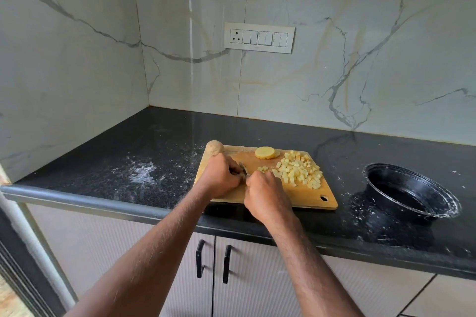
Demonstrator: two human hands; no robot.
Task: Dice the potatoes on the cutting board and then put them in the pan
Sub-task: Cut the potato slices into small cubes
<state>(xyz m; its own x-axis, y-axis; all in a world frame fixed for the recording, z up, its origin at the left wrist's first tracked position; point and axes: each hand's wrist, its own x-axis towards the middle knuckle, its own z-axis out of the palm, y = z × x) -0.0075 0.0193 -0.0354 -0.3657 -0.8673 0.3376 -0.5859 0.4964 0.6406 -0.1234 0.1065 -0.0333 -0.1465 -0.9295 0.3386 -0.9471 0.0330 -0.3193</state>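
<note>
A wooden cutting board (304,198) lies on the black counter. A pile of diced potato (298,170) covers its right half, and round potato slices (266,152) rest near its far edge. A whole unpeeled potato (214,147) sits at the far left corner. My left hand (221,177) presses down on a potato piece that it mostly hides. My right hand (265,195) grips a knife handle, and the knife blade (244,168) shows between the two hands. The black pan (412,193) stands to the right of the board.
White powdery smears mark the black counter (144,172) left of the board and around the pan. The marble wall carries a switch panel (258,37). Cabinet doors with black handles (213,260) sit below the counter's front edge.
</note>
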